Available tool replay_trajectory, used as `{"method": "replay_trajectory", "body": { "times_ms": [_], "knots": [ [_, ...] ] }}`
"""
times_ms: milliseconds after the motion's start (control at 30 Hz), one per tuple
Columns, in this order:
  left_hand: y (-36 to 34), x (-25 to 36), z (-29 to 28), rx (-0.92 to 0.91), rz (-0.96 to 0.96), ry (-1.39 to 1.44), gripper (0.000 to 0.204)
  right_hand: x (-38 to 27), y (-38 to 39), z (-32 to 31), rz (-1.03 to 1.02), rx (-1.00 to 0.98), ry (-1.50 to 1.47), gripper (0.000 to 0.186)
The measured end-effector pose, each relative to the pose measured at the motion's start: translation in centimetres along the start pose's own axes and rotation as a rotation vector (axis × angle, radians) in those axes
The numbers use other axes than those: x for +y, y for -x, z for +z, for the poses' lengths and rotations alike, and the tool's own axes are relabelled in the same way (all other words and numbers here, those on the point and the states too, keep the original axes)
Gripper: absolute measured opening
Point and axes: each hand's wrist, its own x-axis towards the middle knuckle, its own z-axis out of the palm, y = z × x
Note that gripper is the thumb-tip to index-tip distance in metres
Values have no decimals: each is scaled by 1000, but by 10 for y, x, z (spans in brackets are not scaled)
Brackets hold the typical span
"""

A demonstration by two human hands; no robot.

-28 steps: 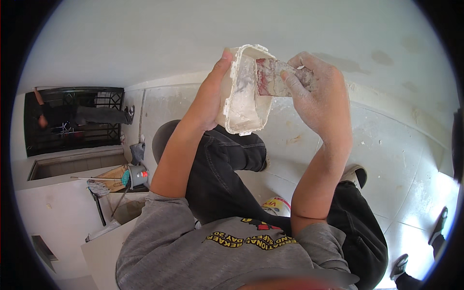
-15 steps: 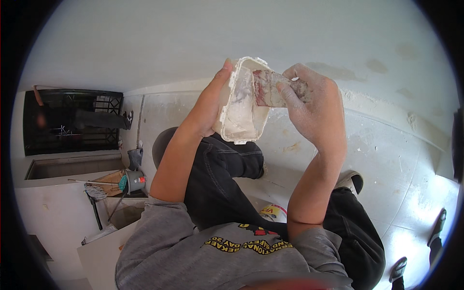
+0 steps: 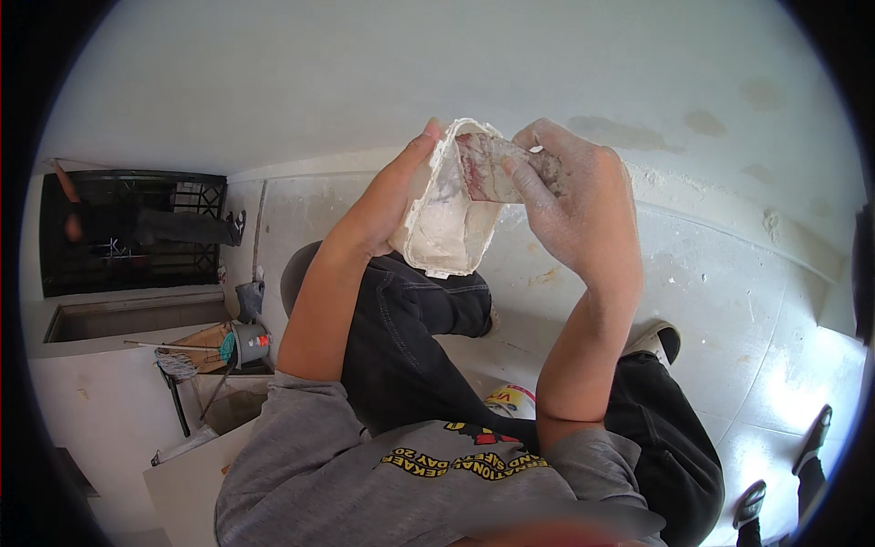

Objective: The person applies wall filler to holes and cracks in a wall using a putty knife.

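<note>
My left hand (image 3: 387, 205) grips a white plastic tub (image 3: 486, 228) from its left side, with the thumb up at the far rim. The tub is tilted so that its mouth faces me, and whitish paste coats its inside and edges. In my right hand (image 3: 583, 201), which is dusted with white powder, is a flat putty knife (image 3: 488, 169) smeared with paste and reddish stains. Its blade reaches over the right rim into the upper part of the tub. My fingers hide part of the knife's back end.
A pale wall (image 3: 365, 91) with damp-looking patches rises ahead above a tiled floor (image 3: 702, 283). Below my arms stands a round can (image 3: 510, 399) near my legs. At left are a grey bucket (image 3: 251, 344) and a person (image 3: 137, 223) by a dark grille door. Another person's shoes (image 3: 750, 504) show at lower right.
Both hands, with the tub and the putty knife, have shifted slightly left and a little nearer. The blade still overlaps the tub's right rim. The shoes at lower right have moved slightly.
</note>
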Motion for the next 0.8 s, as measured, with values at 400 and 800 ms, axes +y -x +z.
{"method": "replay_trajectory", "body": {
  "times_ms": [400,800],
  "knots": [
    [-7,-2,-11,28,-15,121,60,8,8,-7,-14,-19,-128,12],
    [-15,-6,-17,-45,293,432,59,83,37,-77,336,538,-600,25]
  ]
}}
